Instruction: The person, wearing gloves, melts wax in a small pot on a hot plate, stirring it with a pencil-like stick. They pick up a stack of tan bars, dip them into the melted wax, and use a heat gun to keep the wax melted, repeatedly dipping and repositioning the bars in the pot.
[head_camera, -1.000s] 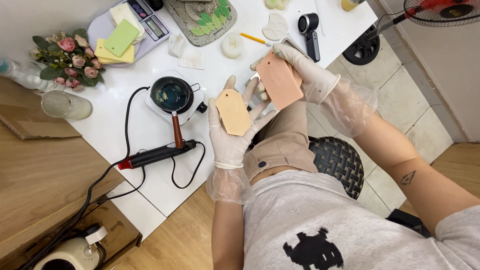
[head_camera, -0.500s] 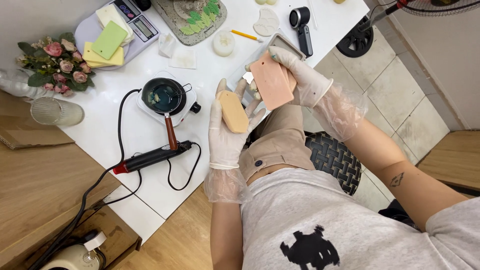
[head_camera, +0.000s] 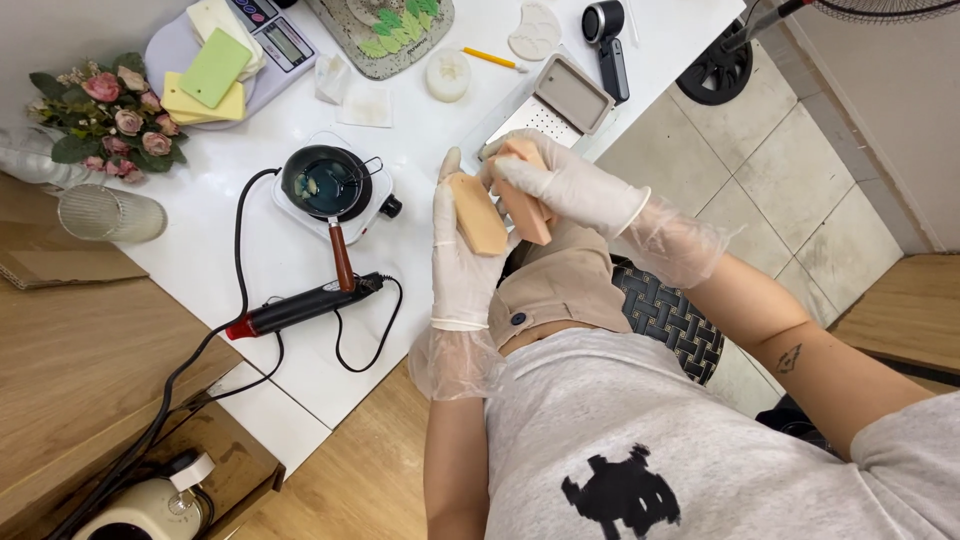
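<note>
Both my hands wear thin clear gloves. My left hand (head_camera: 462, 262) holds a tan tag-shaped slab (head_camera: 479, 213) upright by its edges. My right hand (head_camera: 567, 184) grips a second, pinker tag-shaped slab (head_camera: 526, 206) right beside it, the two slabs nearly side to side above my lap at the white table's (head_camera: 270, 380) front edge. A grey rectangular mould tray (head_camera: 572, 94) lies on the table just beyond my hands.
A small dark pot with a brown handle (head_camera: 326, 185) sits on a white hotplate. A black-and-red corded tool (head_camera: 300, 306) lies near the edge. Yellow and green slabs (head_camera: 208, 80) rest on a scale, beside a flower bunch (head_camera: 105, 115), a ribbed glass (head_camera: 108, 214), a round white disc (head_camera: 447, 75) and a black handheld device (head_camera: 607, 30).
Both slabs have turned from flat-facing to edge-on and come close together. My hands have drawn nearer each other, and the grey mould tray is now uncovered.
</note>
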